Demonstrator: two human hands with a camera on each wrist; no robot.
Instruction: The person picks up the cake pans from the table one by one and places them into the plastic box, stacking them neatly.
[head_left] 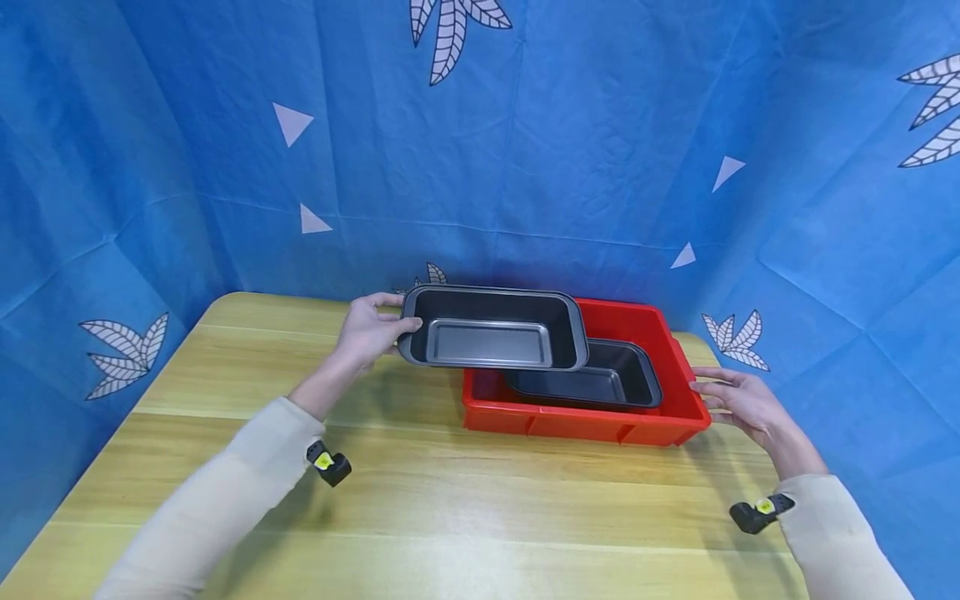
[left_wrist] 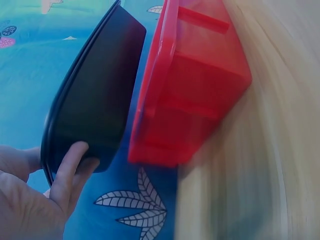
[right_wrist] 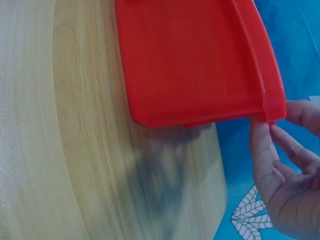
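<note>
A dark grey metal loaf pan [head_left: 491, 340] is held up at its left end by my left hand [head_left: 367, 329], over the left part of a red plastic bin [head_left: 577, 421]. My left thumb lies on the pan's rim, and fingers spread against its outer wall in the left wrist view. A second dark loaf pan [head_left: 633, 375] lies inside the bin, partly hidden behind the raised one. At the bin's right end, my right hand [head_left: 746, 406] touches the rim with loosely extended fingertips [right_wrist: 260, 132].
The bin stands at the back right of a light wooden table [head_left: 450, 508]. Blue cloth [head_left: 525, 167] printed with leaves and triangles hangs behind and at both sides. A small black camera [head_left: 328, 463] sits on the left cuff, another camera [head_left: 759, 514] on the right.
</note>
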